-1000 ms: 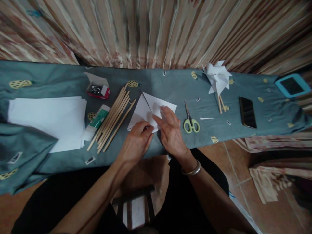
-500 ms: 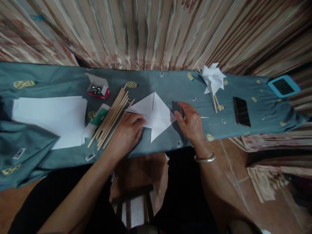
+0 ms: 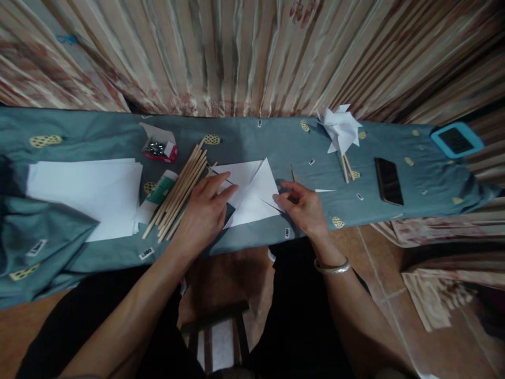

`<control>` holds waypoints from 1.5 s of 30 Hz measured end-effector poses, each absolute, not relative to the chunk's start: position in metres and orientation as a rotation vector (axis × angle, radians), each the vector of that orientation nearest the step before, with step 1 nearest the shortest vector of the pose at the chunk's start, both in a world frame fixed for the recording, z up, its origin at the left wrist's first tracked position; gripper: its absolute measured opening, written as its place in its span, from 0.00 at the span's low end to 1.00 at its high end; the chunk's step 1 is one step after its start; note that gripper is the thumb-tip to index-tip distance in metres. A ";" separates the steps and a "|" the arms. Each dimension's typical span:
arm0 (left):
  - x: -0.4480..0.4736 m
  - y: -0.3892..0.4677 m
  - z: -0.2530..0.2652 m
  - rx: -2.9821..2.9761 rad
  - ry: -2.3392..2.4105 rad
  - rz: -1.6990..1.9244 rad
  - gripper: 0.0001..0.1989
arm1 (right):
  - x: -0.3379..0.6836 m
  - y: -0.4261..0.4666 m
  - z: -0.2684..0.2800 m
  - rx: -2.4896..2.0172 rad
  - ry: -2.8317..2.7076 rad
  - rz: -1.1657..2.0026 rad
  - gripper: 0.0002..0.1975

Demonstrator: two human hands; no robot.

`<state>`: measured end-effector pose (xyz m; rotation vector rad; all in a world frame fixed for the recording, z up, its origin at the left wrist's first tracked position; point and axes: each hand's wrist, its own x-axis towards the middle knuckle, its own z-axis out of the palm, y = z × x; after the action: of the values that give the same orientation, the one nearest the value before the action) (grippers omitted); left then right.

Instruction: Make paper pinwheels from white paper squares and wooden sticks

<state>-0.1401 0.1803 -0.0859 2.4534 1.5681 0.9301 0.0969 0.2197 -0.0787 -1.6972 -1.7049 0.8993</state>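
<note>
A white sheet of paper (image 3: 252, 192) with slits running in from its corners lies on the cloth between my hands. My left hand (image 3: 209, 205) is over its left side, fingers spread and holding nothing. At the right edge, my right hand (image 3: 302, 206) has thumb and forefinger brought together on the paper by a slit. Part of that pinch is hidden by the fingers. Just behind the right hand shows a thin, dark-tipped object (image 3: 292, 172), too small to name. Left of my left hand lies a bundle of wooden sticks (image 3: 183, 187).
A stack of white paper (image 3: 84, 195) lies at the left. Nearby are a small open box (image 3: 160, 149) of shiny metal pieces and a green-and-white packet (image 3: 160, 192). To the right are a paper pinwheel (image 3: 341, 129) on sticks, a phone (image 3: 389, 180) and a blue-framed device (image 3: 457, 139).
The slit paper has turned and now lies square-on instead of as a diamond. My left hand's fingers have lifted and spread. My right hand has moved slightly down and its fingers have closed in.
</note>
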 end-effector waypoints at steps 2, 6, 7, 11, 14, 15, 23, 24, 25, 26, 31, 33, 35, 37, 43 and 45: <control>-0.131 0.170 -0.084 2.479 1.498 0.979 0.14 | 0.098 0.214 -0.080 -1.713 -1.647 0.934 0.21; -0.115 0.153 -0.086 2.556 1.336 0.934 0.10 | 0.096 0.200 -0.076 -1.749 -1.637 0.971 0.19; -0.113 0.151 -0.087 2.571 1.329 0.910 0.10 | 0.094 0.197 -0.074 -1.758 -1.654 0.971 0.19; -0.110 0.150 -0.089 2.607 1.349 0.817 0.10 | 0.089 0.189 -0.068 -1.776 -1.738 0.936 0.16; -0.111 0.151 -0.089 2.624 1.346 0.763 0.07 | 0.090 0.187 -0.066 -1.790 -1.837 0.822 0.15; -0.111 0.151 -0.089 2.630 1.342 0.758 0.07 | 0.091 0.187 -0.065 -1.787 -1.864 0.779 0.14; -0.113 0.147 -0.092 2.579 1.326 0.881 0.08 | 0.098 0.185 -0.066 -1.410 -2.004 0.698 0.14; -0.114 0.146 -0.092 2.558 1.332 0.894 0.08 | 0.097 0.184 -0.067 -1.355 -2.005 0.756 0.14; -0.114 0.146 -0.092 2.538 1.339 0.903 0.08 | 0.095 0.185 -0.068 -1.314 -1.998 0.822 0.14; -0.114 0.146 -0.093 2.522 1.345 0.906 0.08 | 0.093 0.185 -0.069 -1.284 -1.984 0.887 0.13; -0.114 0.147 -0.092 2.455 1.373 0.911 0.07 | 0.078 0.188 -0.074 -1.233 -1.878 1.021 0.03; -0.113 0.146 -0.092 2.422 1.394 0.934 0.08 | 0.074 0.190 -0.076 -1.251 -1.862 0.999 0.02; -0.113 0.145 -0.093 2.397 1.412 0.955 0.10 | 0.070 0.192 -0.078 -1.280 -1.875 0.952 0.02; -0.113 0.144 -0.093 2.408 1.398 0.966 0.11 | 0.067 0.194 -0.079 -1.305 -1.900 0.892 0.02; -0.114 0.143 -0.095 2.490 1.368 0.976 0.09 | 0.057 0.196 -0.082 -1.361 -1.984 0.733 0.02; -0.115 0.143 -0.097 2.484 1.383 0.955 0.08 | 0.055 0.196 -0.083 -1.375 -2.008 0.699 0.02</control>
<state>-0.1146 0.1429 -0.0965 2.4839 1.3831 0.9549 0.0546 0.1961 -0.0833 -1.3753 -2.0077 0.6990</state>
